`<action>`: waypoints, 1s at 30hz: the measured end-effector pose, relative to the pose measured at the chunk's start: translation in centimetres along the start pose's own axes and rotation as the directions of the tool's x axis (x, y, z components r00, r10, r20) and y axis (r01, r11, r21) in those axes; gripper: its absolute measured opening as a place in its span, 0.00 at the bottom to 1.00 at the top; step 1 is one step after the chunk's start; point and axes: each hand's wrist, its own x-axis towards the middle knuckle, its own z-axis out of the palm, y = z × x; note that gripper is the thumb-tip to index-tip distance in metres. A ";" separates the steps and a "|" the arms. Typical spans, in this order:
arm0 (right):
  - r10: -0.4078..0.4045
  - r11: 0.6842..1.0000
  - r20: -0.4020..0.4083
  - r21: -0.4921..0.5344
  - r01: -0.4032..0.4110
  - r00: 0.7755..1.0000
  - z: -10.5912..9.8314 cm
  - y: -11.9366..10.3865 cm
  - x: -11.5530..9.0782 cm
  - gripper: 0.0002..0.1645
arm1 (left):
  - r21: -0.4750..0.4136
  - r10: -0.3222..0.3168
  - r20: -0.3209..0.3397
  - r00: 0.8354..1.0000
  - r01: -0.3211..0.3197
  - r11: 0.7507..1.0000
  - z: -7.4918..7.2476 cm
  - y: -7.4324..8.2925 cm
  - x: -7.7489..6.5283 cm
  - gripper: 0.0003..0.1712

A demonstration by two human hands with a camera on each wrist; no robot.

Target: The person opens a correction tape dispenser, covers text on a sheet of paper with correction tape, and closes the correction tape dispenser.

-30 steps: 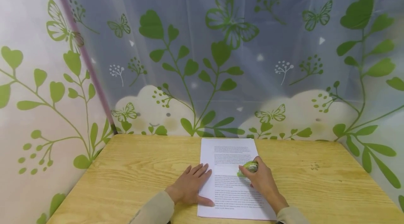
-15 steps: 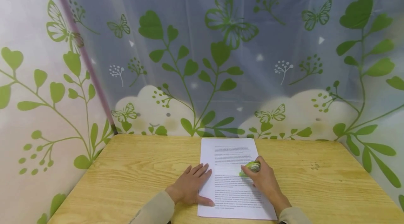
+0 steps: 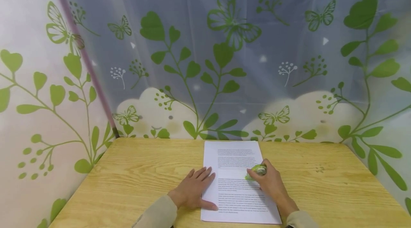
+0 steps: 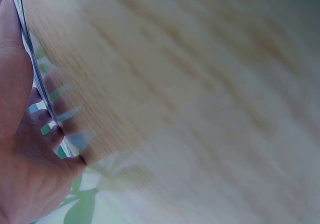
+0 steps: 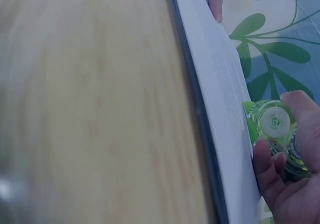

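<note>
A green see-through correction tape dispenser (image 3: 258,170) is pinched between the thumb and fingers of my right hand (image 3: 273,183). Its tip meets the printed sheet (image 3: 210,153) near the right part of a text line, just under a blank white band between paragraphs. In the right wrist view the round reels of the correction tape (image 5: 275,121) show through its case. My left hand (image 3: 195,188) lies spread on the sheet's left edge, thumb near the lower text. From the left wrist view, that hand (image 4: 30,164) reaches over the edge of the sheet.
The sheet lies on a dark-edged backing (image 5: 200,114) on a wood-grain table (image 3: 144,171). Behind the table hangs a blue-grey curtain (image 3: 199,42) printed with green leaves and butterflies; a pale one (image 3: 29,78) borders the left side.
My right hand has slid slightly to the right along the text line with the correction tape dispenser. The left hand stays in place on the paper.
</note>
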 end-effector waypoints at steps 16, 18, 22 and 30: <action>0.012 1.000 0.005 0.002 -0.012 1.000 -0.8 0.5 0.0 0.28 | -0.005 0.006 0.000 1.000 -0.006 1.000 0.1 0.1 0.0 0.60; 0.013 1.000 0.005 0.004 -0.013 1.000 -0.8 0.6 0.0 0.28 | 0.003 0.007 -0.002 1.000 -0.007 1.000 0.1 0.1 0.0 0.60; 0.007 1.000 0.010 0.006 -0.007 1.000 -0.9 0.7 -0.1 0.28 | 0.008 0.008 -0.010 1.000 -0.008 1.000 0.2 0.1 0.0 0.60; -0.013 1.000 0.006 -0.002 0.013 1.000 -1.3 0.8 -0.1 0.27 | 0.023 0.015 -0.018 1.000 -0.015 1.000 0.1 0.1 0.0 0.60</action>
